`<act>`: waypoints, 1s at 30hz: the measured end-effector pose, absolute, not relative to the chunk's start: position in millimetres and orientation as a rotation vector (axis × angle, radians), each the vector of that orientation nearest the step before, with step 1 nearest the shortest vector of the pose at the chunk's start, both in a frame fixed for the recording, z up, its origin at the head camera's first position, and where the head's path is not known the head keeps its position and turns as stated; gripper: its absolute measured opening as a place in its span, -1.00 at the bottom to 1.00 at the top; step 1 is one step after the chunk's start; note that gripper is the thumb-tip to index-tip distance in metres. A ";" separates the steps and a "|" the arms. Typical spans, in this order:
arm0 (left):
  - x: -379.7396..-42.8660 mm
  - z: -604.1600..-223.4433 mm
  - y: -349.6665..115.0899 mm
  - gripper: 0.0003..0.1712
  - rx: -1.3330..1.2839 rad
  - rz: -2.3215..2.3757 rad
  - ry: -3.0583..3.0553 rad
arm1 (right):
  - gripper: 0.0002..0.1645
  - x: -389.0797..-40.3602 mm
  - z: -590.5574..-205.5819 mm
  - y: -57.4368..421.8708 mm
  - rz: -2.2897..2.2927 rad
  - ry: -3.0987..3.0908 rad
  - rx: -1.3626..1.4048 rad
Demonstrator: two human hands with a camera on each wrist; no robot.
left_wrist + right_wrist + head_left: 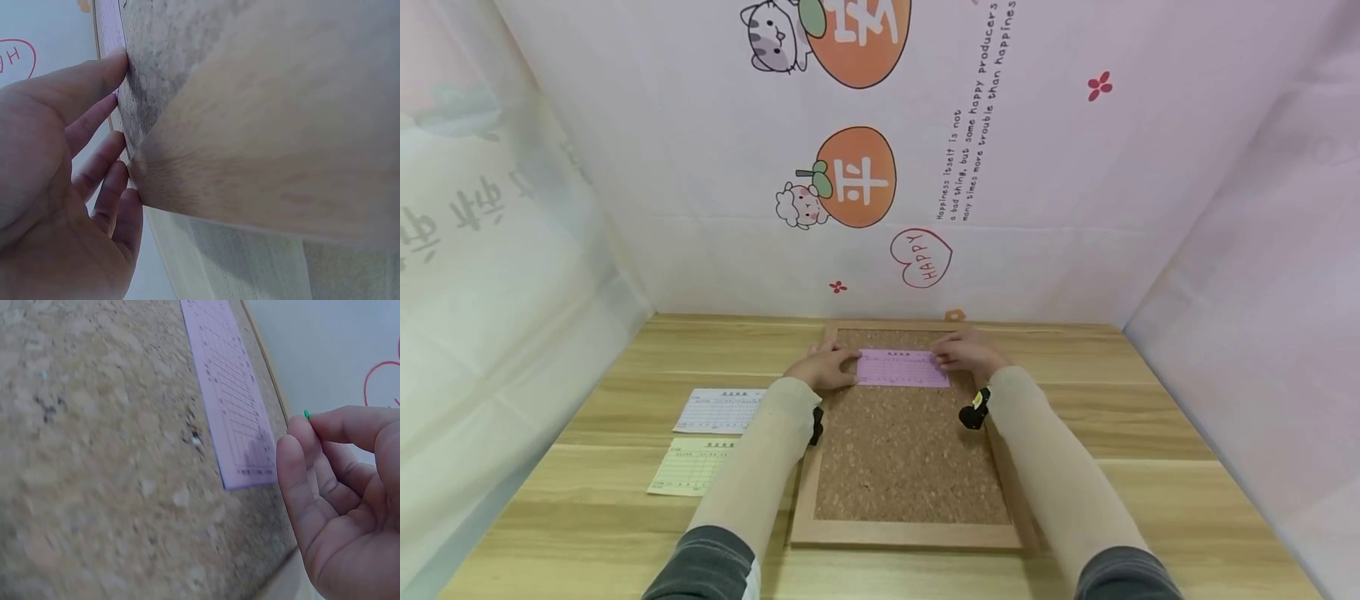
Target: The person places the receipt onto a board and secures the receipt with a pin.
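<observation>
A pink printed slip (902,368) lies across the upper part of a wood-framed cork board (913,458). My left hand (826,367) is at the slip's left end, its thumb and fingertips resting on the paper and board with the fingers mostly straight. At the opposite end, my right hand (973,355) is raised close over the slip's upper right corner. Between thumb and forefinger it pinches a small push pin (307,414); only its green tip shows, the rest hidden by the fingers.
Left of the board, a white printed slip (718,410) and a yellow-green slip (688,467) lie on the wooden table (602,433), partly covered by the left forearm. A printed white curtain (1015,267) hangs behind the table, with white sheets at both sides.
</observation>
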State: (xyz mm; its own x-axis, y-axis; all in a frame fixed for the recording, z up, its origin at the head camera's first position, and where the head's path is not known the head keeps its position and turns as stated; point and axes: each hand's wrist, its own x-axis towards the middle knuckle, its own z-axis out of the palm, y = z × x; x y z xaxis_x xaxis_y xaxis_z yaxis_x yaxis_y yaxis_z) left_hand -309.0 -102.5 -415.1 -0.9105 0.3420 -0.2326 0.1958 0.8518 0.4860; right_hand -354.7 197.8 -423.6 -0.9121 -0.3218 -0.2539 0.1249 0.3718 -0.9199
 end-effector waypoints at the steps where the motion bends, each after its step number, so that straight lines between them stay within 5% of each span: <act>1: -309.1 -414.6 -102.4 -0.32 0.406 0.665 2.717 | -0.58 -354.8 -423.8 195.8 -1.564 2.239 -0.167; 30: -307.8 -412.9 -102.4 -0.35 0.446 0.644 2.729 | -0.63 -361.1 -435.5 145.0 -1.580 2.302 0.002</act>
